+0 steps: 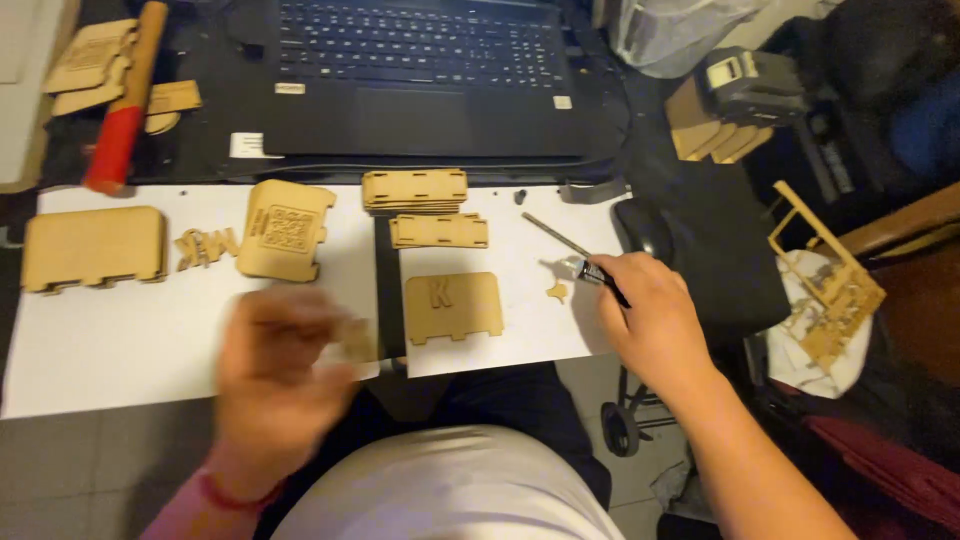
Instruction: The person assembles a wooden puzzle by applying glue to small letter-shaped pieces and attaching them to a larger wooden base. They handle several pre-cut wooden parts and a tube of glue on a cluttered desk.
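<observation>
blurred left hand pinches a small wooden piece, while right hand fingers grip a glue tube over white paper.

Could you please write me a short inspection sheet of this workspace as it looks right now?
Surface: white sheets over a dark desk.
Job's things: lettered wooden panel, small glue tube, small wooden piece.
Clutter: stacked slotted panels, plain panel, red-handled tool, laptop.
Grippers: left hand blurred, at the small piece; right hand holds the tube.
Cables: nothing seen.
Surroundings: wooden frame at right.
</observation>
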